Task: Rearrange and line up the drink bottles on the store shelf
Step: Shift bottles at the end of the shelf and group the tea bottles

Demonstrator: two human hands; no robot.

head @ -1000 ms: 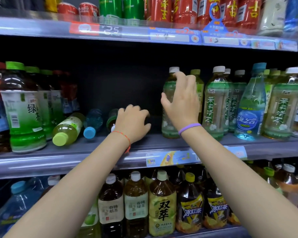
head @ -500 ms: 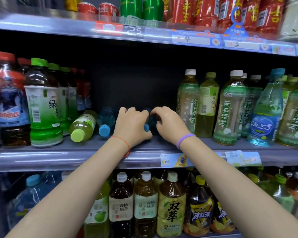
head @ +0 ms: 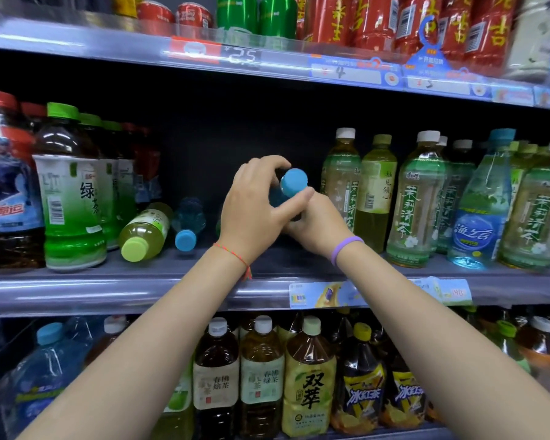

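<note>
A blue-capped bottle (head: 293, 183) is tilted up in the gap of the middle shelf (head: 140, 290), its cap pointing toward me. My left hand (head: 254, 204) curls round its neck and my right hand (head: 315, 223) grips its body from below; most of the bottle is hidden behind them. To the left, a green-capped tea bottle (head: 143, 231) and another blue-capped water bottle (head: 187, 222) lie on their sides. Upright tea bottles (head: 416, 198) stand in a row to the right.
Large green-label tea bottles (head: 69, 192) and red-capped bottles stand at the left of the shelf. Cans and red bottles fill the upper shelf (head: 267, 61). The lower shelf holds several tea bottles (head: 308, 376) and big water jugs.
Both hands closed round a lying blue-capped bottle and raised it, so its cap now points up toward me. One second ago my right hand was up at a standing tea bottle.
</note>
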